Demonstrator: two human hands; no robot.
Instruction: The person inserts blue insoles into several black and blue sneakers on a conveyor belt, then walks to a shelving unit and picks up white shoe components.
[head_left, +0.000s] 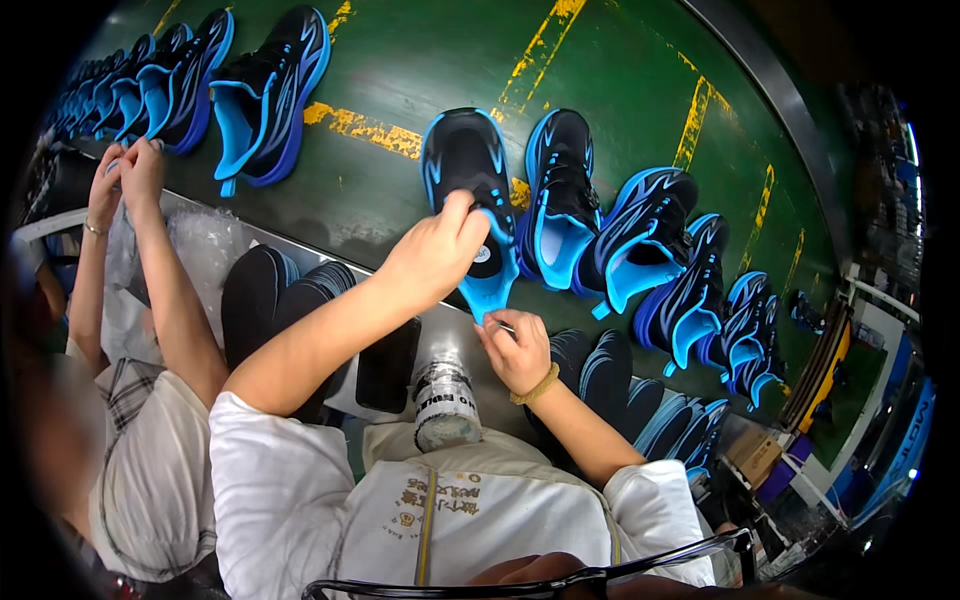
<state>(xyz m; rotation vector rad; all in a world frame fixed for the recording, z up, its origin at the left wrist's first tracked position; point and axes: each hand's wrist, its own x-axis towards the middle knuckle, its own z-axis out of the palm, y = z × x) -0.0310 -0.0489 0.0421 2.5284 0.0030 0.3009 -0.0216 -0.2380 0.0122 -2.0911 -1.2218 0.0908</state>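
A big green tabletop [400, 60] lies past the left hand [425, 260] and right hand [518, 352]. Other shoes [655, 200] make a row to the hands' right. One black and blue shoe [462, 150] sits under the left hand, which grips its top. The right hand's fingers pinch its blue heel.

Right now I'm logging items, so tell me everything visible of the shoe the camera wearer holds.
The shoe has a black, fabric-like upper with bright blue edging and lining. It appears sole-down on the green worktop, toe toward the picture's top, opening toward the bottom. A small round pale patch shows inside. The left hand grips it near the tongue; the right hand pinches its heel edge.
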